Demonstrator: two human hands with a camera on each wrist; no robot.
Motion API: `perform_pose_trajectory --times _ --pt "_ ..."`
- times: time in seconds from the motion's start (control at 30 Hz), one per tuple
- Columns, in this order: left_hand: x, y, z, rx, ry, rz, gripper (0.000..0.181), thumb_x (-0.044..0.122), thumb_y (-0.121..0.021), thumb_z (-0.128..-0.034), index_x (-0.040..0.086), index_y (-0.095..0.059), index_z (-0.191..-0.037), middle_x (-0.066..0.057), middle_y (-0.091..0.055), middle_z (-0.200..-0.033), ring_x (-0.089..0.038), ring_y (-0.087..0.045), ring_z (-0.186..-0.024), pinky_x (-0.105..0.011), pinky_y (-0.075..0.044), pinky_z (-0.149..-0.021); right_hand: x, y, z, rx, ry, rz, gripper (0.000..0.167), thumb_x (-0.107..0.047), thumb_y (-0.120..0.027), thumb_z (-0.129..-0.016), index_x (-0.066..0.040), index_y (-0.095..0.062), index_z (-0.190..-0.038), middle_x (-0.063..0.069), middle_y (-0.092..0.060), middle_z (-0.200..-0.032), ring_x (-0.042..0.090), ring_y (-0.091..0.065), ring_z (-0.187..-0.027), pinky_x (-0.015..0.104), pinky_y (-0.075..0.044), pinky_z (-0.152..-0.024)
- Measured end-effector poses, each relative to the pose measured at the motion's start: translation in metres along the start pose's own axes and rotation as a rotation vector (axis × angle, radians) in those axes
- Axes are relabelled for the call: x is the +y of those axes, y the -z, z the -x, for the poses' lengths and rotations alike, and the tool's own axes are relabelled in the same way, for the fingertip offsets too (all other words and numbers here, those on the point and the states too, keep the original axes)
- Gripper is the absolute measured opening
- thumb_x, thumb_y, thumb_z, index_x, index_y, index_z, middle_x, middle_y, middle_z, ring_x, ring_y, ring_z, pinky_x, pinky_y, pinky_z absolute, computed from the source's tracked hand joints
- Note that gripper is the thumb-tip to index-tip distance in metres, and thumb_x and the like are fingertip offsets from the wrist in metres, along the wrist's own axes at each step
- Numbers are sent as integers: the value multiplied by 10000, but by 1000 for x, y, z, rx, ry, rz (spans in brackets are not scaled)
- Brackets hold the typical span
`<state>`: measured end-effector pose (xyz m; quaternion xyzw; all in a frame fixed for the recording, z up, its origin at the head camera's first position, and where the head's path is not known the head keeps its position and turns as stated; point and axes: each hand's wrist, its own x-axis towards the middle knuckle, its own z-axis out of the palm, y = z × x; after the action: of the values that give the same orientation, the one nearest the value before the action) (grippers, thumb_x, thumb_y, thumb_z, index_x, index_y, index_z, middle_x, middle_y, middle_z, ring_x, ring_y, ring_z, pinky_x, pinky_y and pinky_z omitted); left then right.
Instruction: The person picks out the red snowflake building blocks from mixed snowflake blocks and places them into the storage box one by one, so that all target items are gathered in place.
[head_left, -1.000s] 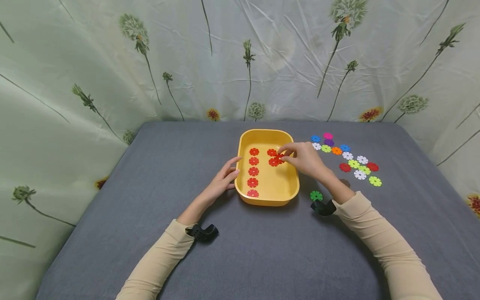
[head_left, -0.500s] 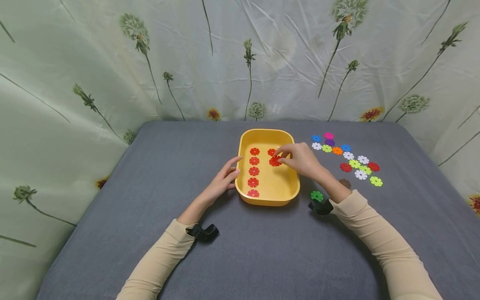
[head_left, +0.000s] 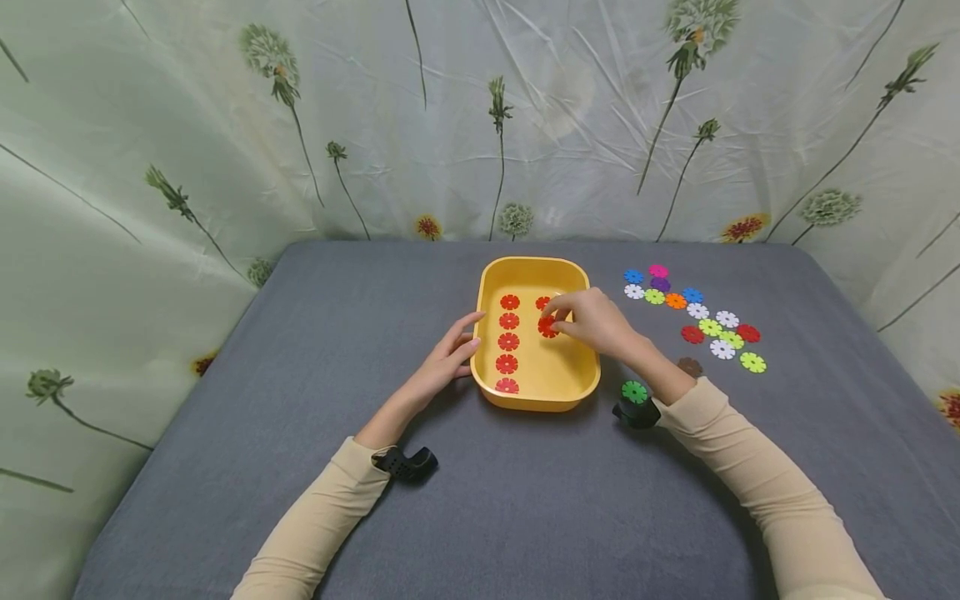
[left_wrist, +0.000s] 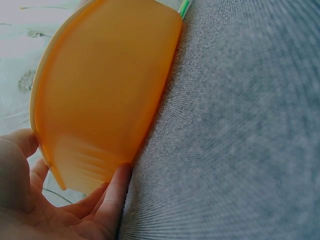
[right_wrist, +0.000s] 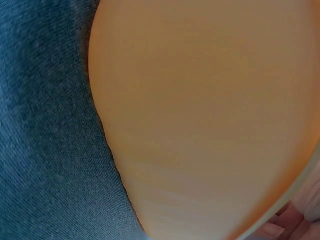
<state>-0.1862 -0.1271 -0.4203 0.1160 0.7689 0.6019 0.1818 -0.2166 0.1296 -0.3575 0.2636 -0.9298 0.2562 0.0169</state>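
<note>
Closest in, beige sleeves (head_left: 307, 521) with a black device (head_left: 408, 465) at each wrist lead to the person's two hands. The left hand (head_left: 444, 357) is loosely spread, its fingers resting against the rim and outer wall of the yellow tub (head_left: 535, 403), seemingly to steady it. Inside the tub, the right hand (head_left: 594, 322) is nearly closed, thumb and fingertips pinching a red disc (head_left: 547, 328); whether that disc touches the tub's floor cannot be told. Five red pieces (head_left: 508, 342) lie in a column along the tub's left side, and another red piece (head_left: 542, 303) shows just beyond the fingers, so the step in hand is probably laying a second column. The next move would call for lining the disc up with that piece, then loosening the pinch without nudging it. To the tub's right, the grey table (head_left: 525, 500) carries a green disc (head_left: 634, 392), a brown disc (head_left: 689, 367) and a multicoloured scatter of discs (head_left: 706, 327). Behind it hangs a pale curtain (head_left: 420, 158) printed with dandelions.
</note>
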Motion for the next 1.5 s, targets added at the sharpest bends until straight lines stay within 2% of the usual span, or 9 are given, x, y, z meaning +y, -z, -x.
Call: perform_pose_trajectory --times 0.4,0.7,0.9,1.13,1.5 --pt "-1 0 0 7 7 -3 463 339 -420 -994 407 -268 -1426 -114 -396 -1418 -285 -479 -1270 -439 -483 -987 -8 -3 -3 -106 -5 117 124 -66 -722 -790 -110 -735 -905 35 -730 -883 187 -594 -786 299 -496 -674" --pt "0 0 -1 6 11 0 466 348 -424 -992 411 -267 -1426 -107 -402 -1409 -280 -482 -1265 -437 -482 -990 -8 -6 -7 -161 -17 143 142 -62 -724 -787 -116 -736 -918 27 -729 -908 194 -601 -844 350 -524 -754" --pt "0 1 -2 -9 5 11 470 324 -414 -1000 380 -257 -1440 -132 -383 -1423 -301 -468 -1280 -441 -480 -991 -10 -7 -8 -178 -26 155 136 -45 -692 -798 -122 -736 -902 18 -724 -882 183 -581 -815 318 -499 -696" --pt "2 1 -1 -30 12 15 499 254 -383 -1014 309 -207 -1478 -189 -341 -1451 -350 -437 -1300 -456 -466 -1004 -9 -12 -11 -171 -27 220 159 -27 -667 -796 -128 -743 -893 24 -728 -866 174 -574 -766 277 -477 -628" --pt "0 1 0 -15 -1 9 473 329 -408 -1002 373 -248 -1445 -151 -370 -1433 -323 -465 -1279 -453 -473 -996 -6 -18 -12 -166 -15 307 174 -31 -635 -810 -134 -740 -902 29 -719 -867 182 -587 -754 307 -505 -588"
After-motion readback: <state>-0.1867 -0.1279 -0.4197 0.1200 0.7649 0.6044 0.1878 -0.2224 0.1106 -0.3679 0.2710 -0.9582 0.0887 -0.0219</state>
